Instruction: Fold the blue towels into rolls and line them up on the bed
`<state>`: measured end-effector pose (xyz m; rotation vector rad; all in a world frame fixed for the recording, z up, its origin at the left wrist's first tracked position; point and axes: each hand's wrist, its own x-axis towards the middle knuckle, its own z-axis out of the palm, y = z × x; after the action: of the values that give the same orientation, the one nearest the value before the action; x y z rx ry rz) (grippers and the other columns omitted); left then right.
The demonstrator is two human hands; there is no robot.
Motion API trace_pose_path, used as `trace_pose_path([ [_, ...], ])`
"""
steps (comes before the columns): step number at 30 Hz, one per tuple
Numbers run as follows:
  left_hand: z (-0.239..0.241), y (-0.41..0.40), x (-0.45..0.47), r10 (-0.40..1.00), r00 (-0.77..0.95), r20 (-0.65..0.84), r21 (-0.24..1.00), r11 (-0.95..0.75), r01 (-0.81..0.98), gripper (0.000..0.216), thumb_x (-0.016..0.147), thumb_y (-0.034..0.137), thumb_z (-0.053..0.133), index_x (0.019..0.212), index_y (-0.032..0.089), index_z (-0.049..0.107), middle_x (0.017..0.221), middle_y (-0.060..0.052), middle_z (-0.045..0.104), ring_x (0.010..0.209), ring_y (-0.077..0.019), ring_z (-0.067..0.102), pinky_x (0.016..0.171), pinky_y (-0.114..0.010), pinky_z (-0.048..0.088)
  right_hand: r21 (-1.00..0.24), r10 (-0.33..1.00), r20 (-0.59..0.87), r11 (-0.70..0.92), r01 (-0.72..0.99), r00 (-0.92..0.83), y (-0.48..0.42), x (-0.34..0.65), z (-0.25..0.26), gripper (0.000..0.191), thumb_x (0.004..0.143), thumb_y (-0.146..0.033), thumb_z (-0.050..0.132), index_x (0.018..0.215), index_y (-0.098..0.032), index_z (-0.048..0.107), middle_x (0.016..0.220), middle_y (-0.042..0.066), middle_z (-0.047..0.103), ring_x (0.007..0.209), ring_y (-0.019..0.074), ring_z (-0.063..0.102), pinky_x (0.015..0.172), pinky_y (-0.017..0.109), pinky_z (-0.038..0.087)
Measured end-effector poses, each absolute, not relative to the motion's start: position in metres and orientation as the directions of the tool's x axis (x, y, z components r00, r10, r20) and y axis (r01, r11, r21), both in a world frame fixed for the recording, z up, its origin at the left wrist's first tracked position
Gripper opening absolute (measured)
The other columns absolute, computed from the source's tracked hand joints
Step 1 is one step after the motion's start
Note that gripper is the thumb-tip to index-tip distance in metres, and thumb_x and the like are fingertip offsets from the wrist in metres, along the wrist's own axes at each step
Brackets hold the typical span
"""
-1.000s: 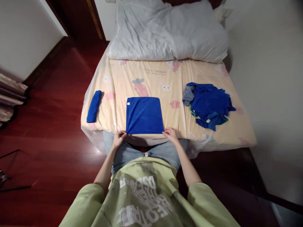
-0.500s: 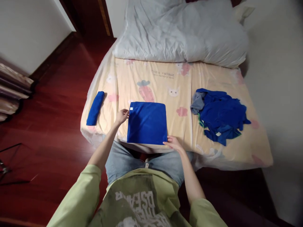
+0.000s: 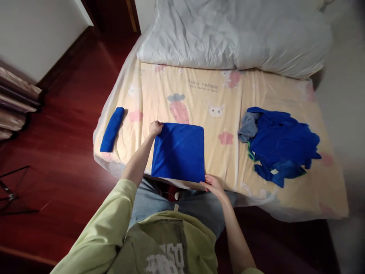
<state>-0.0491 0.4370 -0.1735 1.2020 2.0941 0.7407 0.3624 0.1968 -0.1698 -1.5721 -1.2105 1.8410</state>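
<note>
A blue cloth [image 3: 179, 152], squared off and flat, lies on the bed near its front edge. My left hand [image 3: 156, 128] is closed on the cloth's far left corner and covers the small white tag there. At the near right corner, my right hand [image 3: 212, 185] pinches the edge between thumb and fingers. To the left lies a rolled blue cloth [image 3: 112, 129], set at a slant. A loose heap of blue cloths [image 3: 285, 140] sits on the right, with a grey cloth [image 3: 248, 126] at its left side.
The bed [image 3: 168, 83] has a yellow printed sheet under a thin clear cover. A large pale grey quilt [image 3: 228, 38] is piled along its far side. Dark red flooring [image 3: 65, 152] runs on the left, where a black stand [image 3: 11, 196] and a striped curtain [image 3: 15, 102] show.
My left hand has moved up and right from the cloth's left edge onto its far left corner, hiding the tag. The right hand stays at the near right corner. The view has shifted slightly.
</note>
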Motion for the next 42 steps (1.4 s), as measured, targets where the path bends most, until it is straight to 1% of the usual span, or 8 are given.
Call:
trace_pose_path([
  [5,-0.178,0.439,-0.061,0.890,-0.420,-0.175,0.772,0.389,0.503,0.019,0.084,0.036,0.078,0.085,0.019,0.068,0.080,-0.009,0.074,0.085,-0.0281,0.075,0.080,-0.036,0.057,-0.823,0.790,-0.569,-0.542,0.172,-0.230,0.196,0.358,-0.165,0.056,0.059,-0.062,0.094,0.084,-0.022,0.064,0.070,-0.001,0.065,0.050,0.0118,0.051,0.044,0.027,0.043],
  [9,-0.177,0.443,-0.068,0.890,-0.407,-0.205,0.769,0.404,0.496,0.019,0.082,0.032,0.078,0.091,0.019,0.068,0.086,-0.009,0.075,0.085,-0.0255,0.074,0.082,-0.035,0.057,-0.828,0.801,-0.560,-0.537,0.160,-0.212,0.195,0.357,-0.166,0.056,0.058,-0.062,0.094,0.082,-0.023,0.062,0.069,-0.002,0.064,0.050,0.0123,0.052,0.046,0.028,0.044],
  [15,-0.173,0.450,-0.075,0.907,-0.421,-0.019,0.767,0.284,0.576,0.007,0.081,0.020,0.070,0.087,0.018,0.066,0.088,-0.008,0.073,0.091,-0.0233,0.069,0.092,-0.034,0.054,-0.823,0.796,-0.567,-0.537,0.185,-0.210,0.194,0.358,-0.165,0.054,0.063,-0.061,0.092,0.087,-0.023,0.064,0.072,-0.001,0.066,0.052,0.0130,0.055,0.049,0.028,0.045],
  [21,-0.178,0.453,-0.080,0.902,-0.432,0.006,0.786,0.263,0.559,0.008,0.084,0.018,0.067,0.090,0.019,0.062,0.088,-0.008,0.071,0.090,-0.0213,0.066,0.091,-0.033,0.052,-0.816,0.812,-0.570,-0.542,0.200,-0.124,0.192,0.355,-0.165,0.062,0.059,-0.066,0.091,0.095,-0.023,0.065,0.076,0.000,0.067,0.049,0.0130,0.053,0.045,0.029,0.044],
  [29,-0.172,0.359,-0.059,0.905,-0.394,-0.159,0.843,0.332,0.423,0.060,0.080,0.033,0.082,0.131,0.016,0.054,0.107,-0.009,0.073,0.091,-0.0222,0.074,0.084,-0.033,0.057,-0.827,0.854,-0.518,-0.487,0.281,-0.042,0.191,0.355,-0.169,0.063,0.073,-0.078,0.076,0.098,-0.021,0.071,0.061,0.000,0.061,0.045,0.0165,0.053,0.046,0.033,0.043],
  [35,-0.162,0.281,-0.068,0.929,-0.314,-0.195,0.886,0.304,0.350,0.050,0.084,0.048,0.080,0.119,0.017,0.065,0.108,-0.012,0.077,0.095,-0.0237,0.076,0.084,-0.033,0.060,-0.840,0.873,-0.488,-0.474,0.263,0.017,0.184,0.351,-0.171,0.065,0.070,-0.080,0.076,0.097,-0.021,0.072,0.060,0.001,0.061,0.047,0.0178,0.052,0.049,0.034,0.044],
  [38,-0.154,0.301,-0.073,0.925,-0.287,-0.249,0.865,0.346,0.365,0.051,0.080,0.051,0.082,0.114,0.015,0.070,0.108,-0.014,0.078,0.098,-0.0264,0.076,0.086,-0.035,0.060,-0.853,0.885,-0.464,-0.457,0.253,0.034,0.181,0.348,-0.170,0.067,0.068,-0.083,0.076,0.096,-0.022,0.072,0.061,0.002,0.061,0.048,0.0184,0.051,0.049,0.035,0.044],
  [42,-0.143,0.356,-0.065,0.885,-0.272,-0.378,0.834,0.453,0.315,0.047,0.082,0.051,0.080,0.107,0.013,0.072,0.100,-0.013,0.077,0.082,-0.0251,0.076,0.074,-0.034,0.059,-0.868,0.902,-0.430,-0.425,0.258,0.040,0.179,0.346,-0.170,0.066,0.069,-0.083,0.075,0.095,-0.022,0.073,0.059,0.001,0.061,0.049,0.0194,0.053,0.051,0.035,0.046],
])
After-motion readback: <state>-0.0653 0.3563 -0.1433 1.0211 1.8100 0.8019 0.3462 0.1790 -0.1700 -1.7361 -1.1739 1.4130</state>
